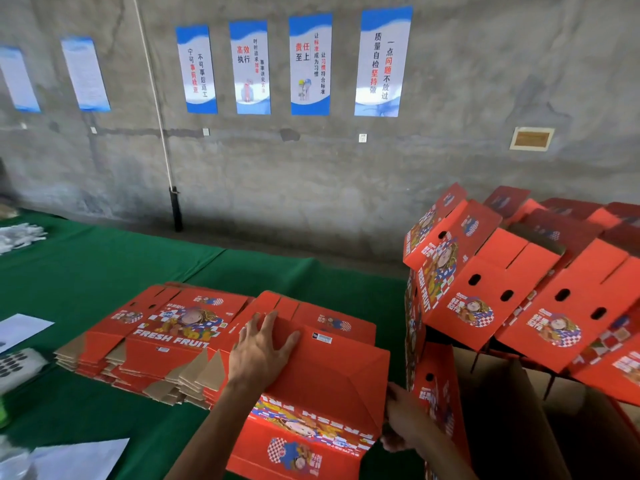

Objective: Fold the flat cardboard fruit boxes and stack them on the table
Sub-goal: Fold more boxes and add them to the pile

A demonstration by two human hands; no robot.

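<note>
Head view, left hand [261, 348] flat atop red box [329, 382], right hand [403, 420] at its side

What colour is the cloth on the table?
Green. The tablecloth shows best in the head view, spread under the flat red fruit boxes.

6 wall posters [310, 64], 2 hands [259, 348]

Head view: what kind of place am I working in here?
Probably a fruit packing workshop: bare concrete wall hung with slogan posters, a green-covered table, and a stack of flat fruit boxes beside folded ones.
</note>
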